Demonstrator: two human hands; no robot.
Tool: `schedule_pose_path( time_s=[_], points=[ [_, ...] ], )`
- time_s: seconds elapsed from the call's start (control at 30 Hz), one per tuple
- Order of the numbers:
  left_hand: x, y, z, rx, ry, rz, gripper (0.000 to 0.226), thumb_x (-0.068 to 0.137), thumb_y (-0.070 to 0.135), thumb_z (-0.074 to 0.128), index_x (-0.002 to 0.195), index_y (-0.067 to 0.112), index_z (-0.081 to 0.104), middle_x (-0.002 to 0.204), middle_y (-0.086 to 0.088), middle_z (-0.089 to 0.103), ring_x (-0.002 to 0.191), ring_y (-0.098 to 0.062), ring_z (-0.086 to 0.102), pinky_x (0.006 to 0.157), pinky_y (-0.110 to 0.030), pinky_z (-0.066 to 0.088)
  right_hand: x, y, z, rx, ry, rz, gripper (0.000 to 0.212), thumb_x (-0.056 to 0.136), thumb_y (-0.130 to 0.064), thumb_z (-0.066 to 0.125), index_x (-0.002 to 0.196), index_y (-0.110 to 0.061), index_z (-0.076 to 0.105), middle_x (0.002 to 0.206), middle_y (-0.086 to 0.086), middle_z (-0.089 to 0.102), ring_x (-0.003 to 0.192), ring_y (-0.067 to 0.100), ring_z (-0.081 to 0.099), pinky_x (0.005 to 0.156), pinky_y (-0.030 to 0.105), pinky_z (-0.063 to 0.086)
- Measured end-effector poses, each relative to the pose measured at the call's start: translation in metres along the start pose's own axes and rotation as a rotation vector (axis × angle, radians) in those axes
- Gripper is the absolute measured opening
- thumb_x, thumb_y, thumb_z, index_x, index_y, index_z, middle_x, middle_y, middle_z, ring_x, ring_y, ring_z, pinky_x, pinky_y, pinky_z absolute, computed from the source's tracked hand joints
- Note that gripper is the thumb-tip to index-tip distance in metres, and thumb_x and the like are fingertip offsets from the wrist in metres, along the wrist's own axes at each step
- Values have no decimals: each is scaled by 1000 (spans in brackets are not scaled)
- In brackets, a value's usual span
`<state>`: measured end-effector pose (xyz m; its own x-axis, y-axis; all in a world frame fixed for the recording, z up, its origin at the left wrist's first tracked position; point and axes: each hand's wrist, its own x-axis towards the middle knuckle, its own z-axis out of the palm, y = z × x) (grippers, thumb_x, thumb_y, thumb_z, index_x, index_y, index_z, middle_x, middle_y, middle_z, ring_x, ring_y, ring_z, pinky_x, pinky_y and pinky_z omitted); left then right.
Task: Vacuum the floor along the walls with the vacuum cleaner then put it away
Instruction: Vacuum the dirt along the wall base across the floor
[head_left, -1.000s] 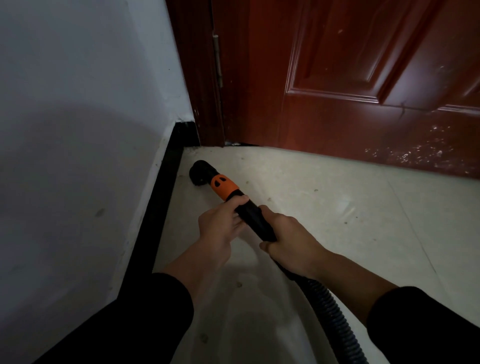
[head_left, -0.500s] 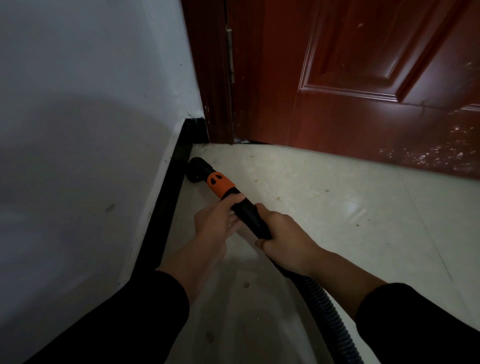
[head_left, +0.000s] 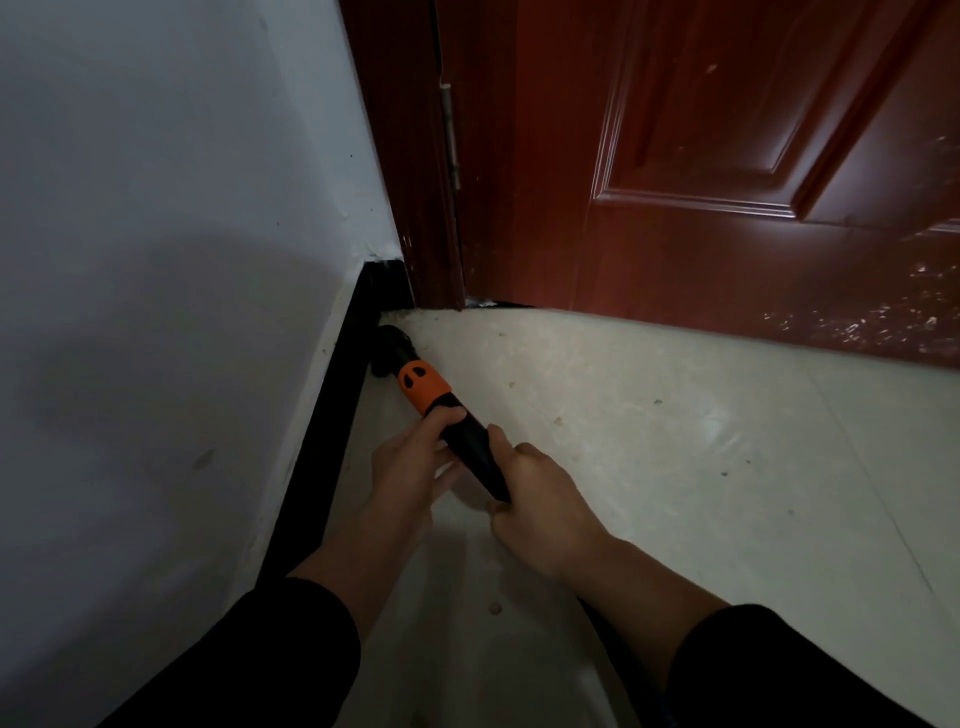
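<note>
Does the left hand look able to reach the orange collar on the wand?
Probably yes: the left hand grips the black wand just behind the orange collar, with nothing between them.

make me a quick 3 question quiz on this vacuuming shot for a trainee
1. True or false: the left hand and right hand both grip the vacuum wand.
2. The nozzle lies right by: A) a rug B) the black baseboard C) a table leg
3. Fill in: the collar behind the nozzle is ____.
Key: 1 true; 2 B; 3 orange
</note>
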<state>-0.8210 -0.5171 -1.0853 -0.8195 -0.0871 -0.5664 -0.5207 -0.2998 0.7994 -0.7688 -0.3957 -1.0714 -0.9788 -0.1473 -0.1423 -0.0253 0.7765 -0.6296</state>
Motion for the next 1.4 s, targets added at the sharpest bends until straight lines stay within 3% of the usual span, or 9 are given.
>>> schedule_pose_path(
  time_s=[0.27, 0.53, 0.63, 0.8, 0.9, 1.4],
  points=[
    [5, -4, 13, 10, -54, 14, 20, 82, 20, 73, 100, 12, 71, 96, -4, 74, 83, -11, 72, 62, -21, 56, -2, 7, -4, -15, 34, 37, 77, 84, -6, 54, 151, -17, 17, 112, 13, 52, 97, 27, 54, 79, 32, 44],
    [8, -8, 31, -7, -69, 5, 17, 80, 17, 75, 96, 12, 71, 79, 4, 76, 73, -7, 73, 57, -19, 56, -6, 18, -11, 28, 76, 69, 76, 86, -6, 54, 152, -19, 17, 111, 10, 52, 98, 24, 54, 82, 33, 47],
    [12, -6, 31, -1, -58, 18, 17, 81, 17, 75, 96, 11, 71, 79, 4, 76, 72, -7, 73, 59, -20, 57, 1, 20, -9, 45, 78, 62, 76, 87, -7, 55, 152, -19, 17, 110, 7, 52, 98, 21, 54, 78, 27, 45],
    [23, 1, 32, 44, -28, 40, 15, 82, 19, 74, 97, 15, 72, 89, 3, 75, 80, -9, 72, 65, -21, 57, 17, 24, -7, 72, 68, 53, 77, 86, -7, 57, 152, -19, 18, 111, 7, 52, 98, 20, 53, 75, 22, 38],
    [29, 5, 33, 64, -35, 45, 13, 84, 20, 72, 96, 15, 71, 93, 1, 74, 85, -10, 69, 60, -18, 54, 26, 25, -6, 81, 68, 42, 75, 86, -5, 57, 151, -17, 21, 114, 10, 54, 101, 23, 54, 77, 23, 40],
    [48, 17, 29, 95, 15, 69, 7, 86, 20, 71, 90, 16, 68, 93, 0, 71, 83, -12, 68, 59, -19, 55, 51, 26, -9, 93, 27, -32, 73, 86, -4, 56, 151, -14, 23, 114, 13, 54, 99, 25, 55, 71, 23, 35]
  ],
)
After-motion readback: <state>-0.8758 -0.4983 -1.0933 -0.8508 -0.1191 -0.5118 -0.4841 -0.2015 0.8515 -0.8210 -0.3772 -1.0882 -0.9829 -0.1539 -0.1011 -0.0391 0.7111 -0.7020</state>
